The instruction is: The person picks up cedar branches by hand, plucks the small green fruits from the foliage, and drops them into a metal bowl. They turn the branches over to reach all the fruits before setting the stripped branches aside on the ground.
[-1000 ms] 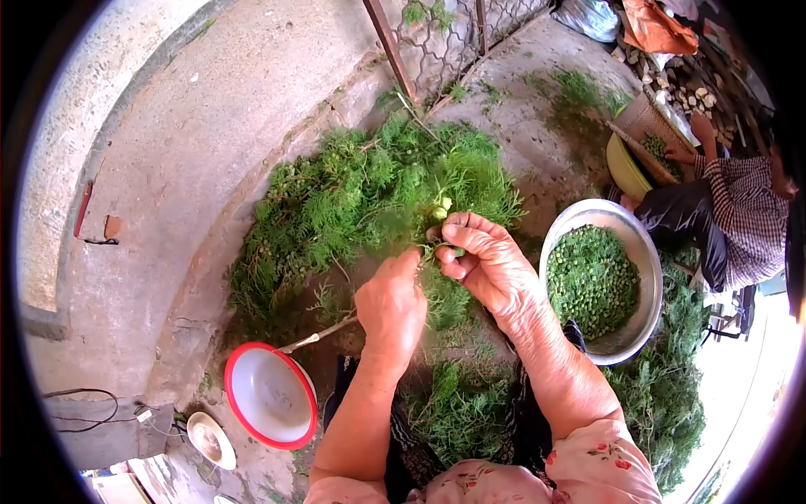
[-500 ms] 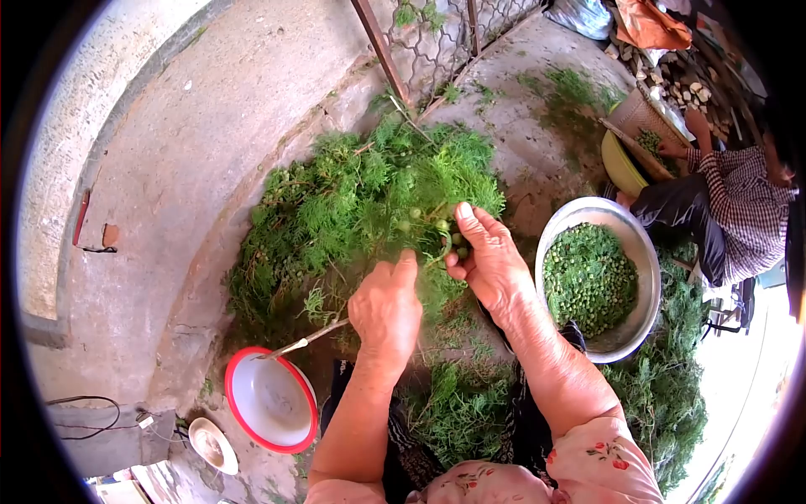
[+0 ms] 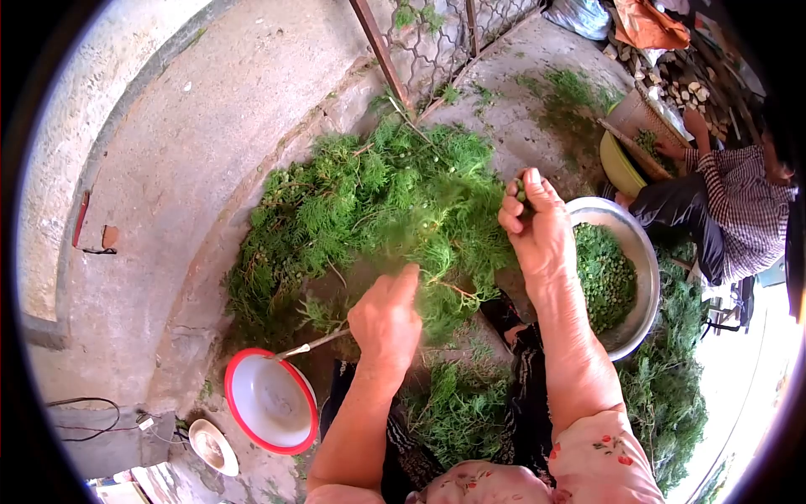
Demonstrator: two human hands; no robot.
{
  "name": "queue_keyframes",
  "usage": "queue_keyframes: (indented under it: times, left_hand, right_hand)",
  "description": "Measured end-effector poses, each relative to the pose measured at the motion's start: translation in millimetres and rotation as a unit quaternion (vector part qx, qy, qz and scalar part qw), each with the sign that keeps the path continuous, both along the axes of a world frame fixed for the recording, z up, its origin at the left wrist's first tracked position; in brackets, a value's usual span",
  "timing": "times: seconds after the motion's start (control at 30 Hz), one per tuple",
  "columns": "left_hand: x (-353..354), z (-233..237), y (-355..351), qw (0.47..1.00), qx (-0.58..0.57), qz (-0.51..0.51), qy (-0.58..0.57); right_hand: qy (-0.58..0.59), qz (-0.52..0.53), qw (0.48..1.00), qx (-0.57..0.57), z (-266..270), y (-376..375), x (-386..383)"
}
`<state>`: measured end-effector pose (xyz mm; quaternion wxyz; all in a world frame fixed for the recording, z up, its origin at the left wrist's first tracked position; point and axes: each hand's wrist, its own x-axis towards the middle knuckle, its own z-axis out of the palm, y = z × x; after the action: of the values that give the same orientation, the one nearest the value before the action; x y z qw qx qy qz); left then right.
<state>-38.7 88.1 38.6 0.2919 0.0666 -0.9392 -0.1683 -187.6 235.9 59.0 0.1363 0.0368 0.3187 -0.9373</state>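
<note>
My left hand (image 3: 386, 319) is closed around a leafy conifer branch (image 3: 326, 340); its bare cut stem sticks out to the left and feathery green sprigs extend to the right. Raised beside the metal basin (image 3: 645, 294), my right hand (image 3: 544, 220) has its fingers curled over small round green cones (image 3: 522, 200). How many they are is hidden by the fingers. Inside the basin lies a heap of similar green cones (image 3: 603, 286) mixed with leaf bits. A large pile of cone-bearing conifer branches (image 3: 336, 202) spreads in front of both hands.
A red-rimmed white bowl (image 3: 270, 403) and a smaller dish (image 3: 211, 447) stand at lower left. More cut greenery (image 3: 462, 412) lies between my legs. At right, a person in a checked shirt (image 3: 743, 202) sits by a yellow tub (image 3: 620, 164). A metal gate (image 3: 382, 50) stands ahead.
My right hand has moved right and up, away from the branch toward the basin, with green cones in it. My left hand has stayed nearly in place, gripping the branch.
</note>
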Motion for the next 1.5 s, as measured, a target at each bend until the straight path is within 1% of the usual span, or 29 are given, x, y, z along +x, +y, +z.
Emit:
queue_keyframes:
  times: [0.03,0.13,0.17,0.27,0.3,0.4,0.43,0.47,0.53,0.57,0.67,0.7,0.8,0.83,0.97,1.07,1.13,1.2,1.27,1.3,1.33,1.37,1.4,1.43,1.5]
  left_hand:
    - [0,3,0,0.999,-0.044,-0.002,-0.003]
    - [-4,5,3,0.996,-0.085,-0.017,-0.007]
    - [-5,7,2,0.994,-0.102,-0.026,-0.008]
    - [-5,10,2,0.993,-0.109,-0.028,-0.031]
    - [-5,11,3,0.992,-0.117,-0.037,-0.023]
    - [-5,13,3,0.988,-0.139,-0.059,-0.003]
    - [-5,13,4,0.987,-0.149,-0.062,0.001]
    - [-6,13,4,0.985,-0.158,-0.064,0.006]
    - [-6,15,5,0.982,-0.172,-0.075,0.006]
    - [-6,16,6,0.981,-0.179,-0.08,0.006]
    - [-6,14,12,0.982,-0.173,-0.076,-0.014]
    - [-7,14,13,0.982,-0.173,-0.081,-0.011]
    - [-7,11,19,0.987,-0.14,-0.076,-0.013]
    - [-7,11,20,0.988,-0.133,-0.078,-0.014]
    - [-7,12,19,0.991,-0.103,-0.089,-0.002]
    - [-5,12,20,0.994,-0.076,-0.083,0.011]
    - [-3,10,18,0.995,-0.075,-0.065,0.019]
    - [-3,13,14,0.995,-0.076,-0.061,0.013]
    - [-3,16,12,0.995,-0.08,-0.058,0.014]
    - [-5,14,11,0.996,-0.072,-0.051,0.024]
    - [-6,11,9,0.996,-0.062,-0.045,0.033]
    - [-7,8,7,0.997,-0.052,-0.039,0.041]
    - [-8,6,4,0.997,-0.043,-0.032,0.05]
    - [-10,5,3,0.997,-0.005,-0.029,0.07]
    - [-9,9,5,0.992,0.121,0.01,0.041]
  right_hand:
    - [-0.03,0.035,0.998,-0.032,2,3,1]
    - [-0.101,0.095,0.99,-0.039,17,-6,16]
    - [-0.122,0.098,0.988,-0.016,21,-7,17]
    - [-0.008,0.125,0.991,0.05,-2,2,8]
    - [0.031,0.103,0.977,0.183,12,-1,12]
    - [0.149,0.14,0.908,0.364,12,1,11]
    - [0.174,0.175,0.892,0.38,12,4,10]
    - [0.22,0.179,0.862,0.419,10,6,9]
    - [0.31,0.184,0.792,0.493,8,5,8]
    - [0.333,0.181,0.757,0.532,10,7,9]
    - [0.381,0.221,0.732,0.52,-1,7,9]
    - [0.329,0.287,0.724,0.535,9,7,12]
    - [0.425,0.248,0.677,0.548,-4,6,13]
    - [0.434,0.24,0.674,0.548,-5,7,14]
    - [0.395,0.144,0.701,0.576,-5,5,17]
    - [0.316,0.002,0.742,0.592,-3,13,6]
    - [0.172,-0.017,0.81,0.561,-4,33,-12]
    - [0.096,-0.034,0.875,0.473,-6,53,-21]
    - [0.107,-0.063,0.809,0.574,-13,79,-29]
    - [0.143,-0.089,0.742,0.649,-26,98,-38]
    - [0.156,-0.119,0.719,0.667,-30,111,-39]
    - [0.167,-0.141,0.66,0.719,-40,132,-46]
    - [0.227,-0.195,0.567,0.767,-50,149,-47]
    - [0.199,-0.188,0.54,0.796,-67,172,-55]
    - [0.09,-0.153,0.468,0.866,-79,195,-59]
